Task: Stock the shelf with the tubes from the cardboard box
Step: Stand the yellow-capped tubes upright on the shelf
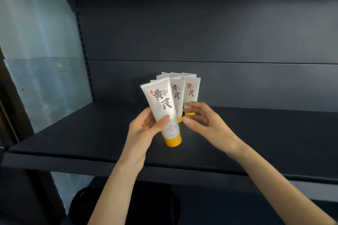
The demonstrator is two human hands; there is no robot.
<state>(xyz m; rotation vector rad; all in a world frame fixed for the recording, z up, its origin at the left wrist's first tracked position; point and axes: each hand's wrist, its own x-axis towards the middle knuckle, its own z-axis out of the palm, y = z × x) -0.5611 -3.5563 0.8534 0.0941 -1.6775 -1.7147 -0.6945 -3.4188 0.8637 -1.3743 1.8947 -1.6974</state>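
Dark matt metal makes up the whole bay: a flat shelf (73,133) with a rolled front lip, a plain back panel (219,23), a slotted upright (83,49) at the left and a creased translucent plastic sheet (36,42) beyond it.

From my console I read this as the placing step. A small cluster of standing tubes (190,91) is already on the shelf, near mid-depth, upright on their caps with the flat crimped ends up, packed touching in what look like two or three short rows. The left hand (144,126) grips the held tube (162,107) around its lower body, thumb across the front, fingers behind; it is tilted with its top to the left and sits just in front and to the left of the cluster, its cap (173,140) clear of the shelf as far as I can judge. The right hand (204,120) has loosely curved fingers bracketing the base of the front right tube; I cannot tell whether they pinch it or only steady it. The cardboard box is out of view.

Next I would straighten the held tube and set it cap-down beside the front row, gently, since neighbours could topple.

Each tube is glossy white soft plastic, tapering from a wide flat seal to a round orange-yellow cap, with bold dark characters printed down the face.
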